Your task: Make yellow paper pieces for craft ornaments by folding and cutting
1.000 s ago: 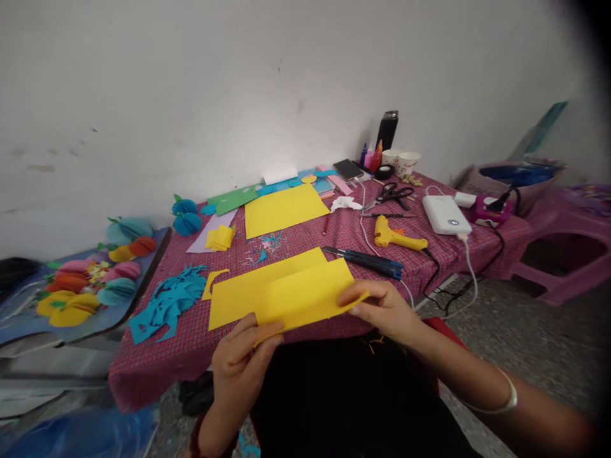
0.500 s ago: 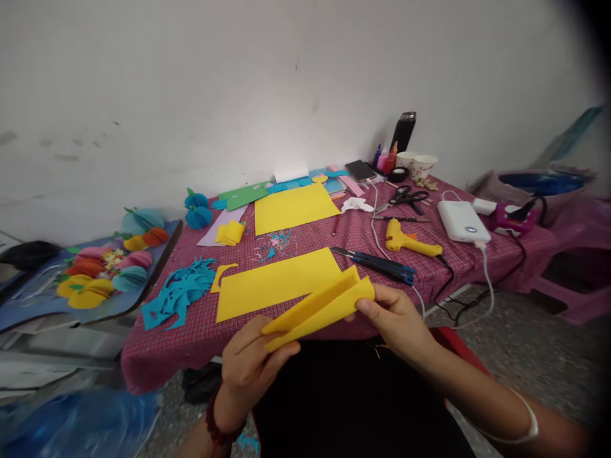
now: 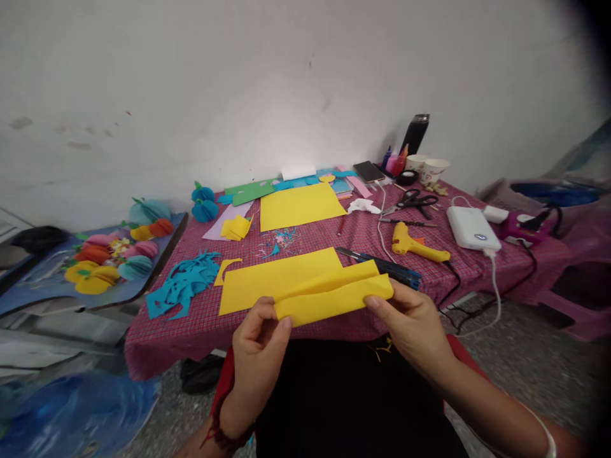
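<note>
A folded strip of yellow paper [image 3: 334,299] is held in front of me, just over the near edge of the table. My left hand [image 3: 260,353] pinches its left end and my right hand [image 3: 413,324] pinches its right end. Behind it a flat yellow sheet [image 3: 274,280] lies on the red checked tablecloth [image 3: 191,334]. A larger yellow sheet [image 3: 300,205] lies farther back.
Blue paper cuttings [image 3: 184,283] lie at the left. A yellow glue gun [image 3: 415,245], scissors [image 3: 413,200], a blue-handled cutter [image 3: 382,262], a white power bank [image 3: 472,228] and cups [image 3: 429,168] sit at the right. Paper fruit shapes [image 3: 114,254] rest on a board left of the table.
The yellow sheet in my hands has been folded over into a narrower strip and levelled out. The view has shifted a little to the left.
</note>
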`<state>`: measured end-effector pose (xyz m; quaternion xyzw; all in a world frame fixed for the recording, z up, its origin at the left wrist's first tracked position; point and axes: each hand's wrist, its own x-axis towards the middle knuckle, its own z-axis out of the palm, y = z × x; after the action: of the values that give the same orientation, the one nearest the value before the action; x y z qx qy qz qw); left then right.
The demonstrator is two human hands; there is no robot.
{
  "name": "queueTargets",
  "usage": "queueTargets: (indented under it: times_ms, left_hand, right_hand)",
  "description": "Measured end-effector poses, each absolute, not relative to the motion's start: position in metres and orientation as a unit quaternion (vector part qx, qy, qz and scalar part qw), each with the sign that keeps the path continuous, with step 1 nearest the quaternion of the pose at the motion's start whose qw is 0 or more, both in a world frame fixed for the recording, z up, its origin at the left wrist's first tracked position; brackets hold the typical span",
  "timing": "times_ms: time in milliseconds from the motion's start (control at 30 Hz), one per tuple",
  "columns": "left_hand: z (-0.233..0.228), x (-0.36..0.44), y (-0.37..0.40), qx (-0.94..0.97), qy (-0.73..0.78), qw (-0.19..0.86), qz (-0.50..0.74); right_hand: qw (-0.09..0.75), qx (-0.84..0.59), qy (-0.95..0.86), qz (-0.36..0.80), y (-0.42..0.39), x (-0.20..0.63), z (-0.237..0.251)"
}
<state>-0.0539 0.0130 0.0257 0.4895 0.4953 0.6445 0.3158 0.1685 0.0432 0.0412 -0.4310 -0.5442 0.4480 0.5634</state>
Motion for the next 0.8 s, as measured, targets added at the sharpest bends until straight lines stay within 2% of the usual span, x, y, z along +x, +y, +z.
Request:
queueTargets:
  times_ms: [200,367,567,800]
  left_hand:
    - [0.032,-0.053,0.011,0.480,0.501,0.359,0.624]
    - [0.038,-0.053,0.011,0.526,0.502,0.337,0.598]
    - [0.044,-0.055,0.009,0.593,0.474,0.295,0.579]
    - [0.030,-0.050,0.007,0.565,0.461,0.289,0.621]
  right_hand:
    - [0.548,-0.439,-0.569,0.427,0.041,0.171,0.040]
    - [0.556,-0.424,-0.535,0.474,0.044,0.177,0.028]
    - [0.553,-0.417,-0.481,0.537,0.042,0.174,0.036]
    - [0.578,-0.428,-0.482,0.500,0.042,0.166,0.036]
